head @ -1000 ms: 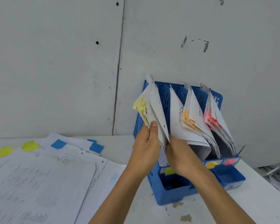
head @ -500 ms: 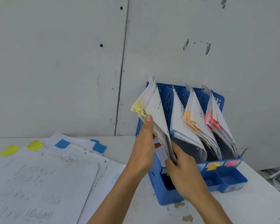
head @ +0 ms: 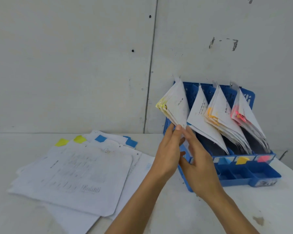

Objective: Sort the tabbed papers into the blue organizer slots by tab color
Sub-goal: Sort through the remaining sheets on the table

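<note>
Both hands have loosened their hold on the yellow-tabbed stack [head: 174,105] in the blue organizer's [head: 235,182] left slot; left hand [head: 167,152] and right hand [head: 198,164] fingers released, straight, tips at its lower edge.

On my feed, the left hand [head: 167,154] and right hand [head: 200,168] are bare, with slim fingers [head: 191,137] and one short, plain nail [head: 178,127] showing. Behind the hands run two bare, slender forearms [head: 139,200].
</note>
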